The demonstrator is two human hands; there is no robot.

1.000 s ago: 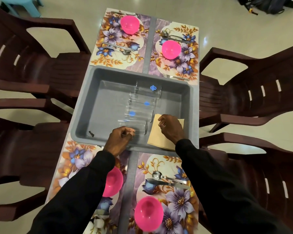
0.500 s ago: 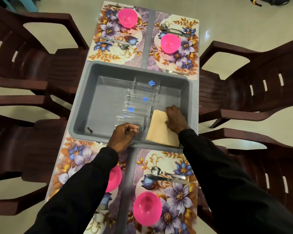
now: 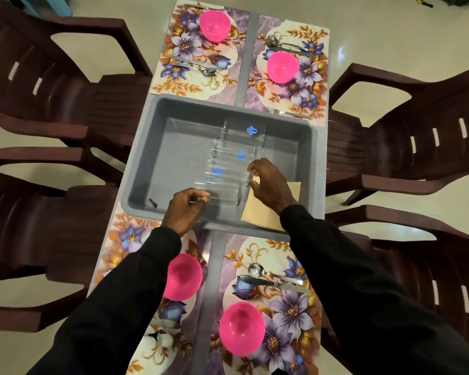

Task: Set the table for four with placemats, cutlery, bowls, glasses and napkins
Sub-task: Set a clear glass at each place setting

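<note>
A grey tub (image 3: 319,169) stands in the middle of the table and holds several clear glasses lying on their sides in a row. My left hand (image 3: 186,209) pinches the rim of the nearest glass (image 3: 224,195). My right hand (image 3: 268,185) curls its thumb and fingers round the right end of the second glass (image 3: 228,173). A tan stack of napkins (image 3: 256,215) lies in the tub under my right wrist. Floral placemats (image 3: 290,307) lie at both ends of the table, each with a pink bowl (image 3: 241,328) and cutlery (image 3: 274,278).
Dark brown plastic chairs stand on the left (image 3: 52,82) and on the right (image 3: 423,136) of the narrow table. A small dark scrap (image 3: 153,203) lies in the tub's near left corner. A fork (image 3: 284,112) lies at the tub's far right rim.
My right hand has left the napkins and moved left onto the end of the second glass. My left hand has stayed on the nearest glass.
</note>
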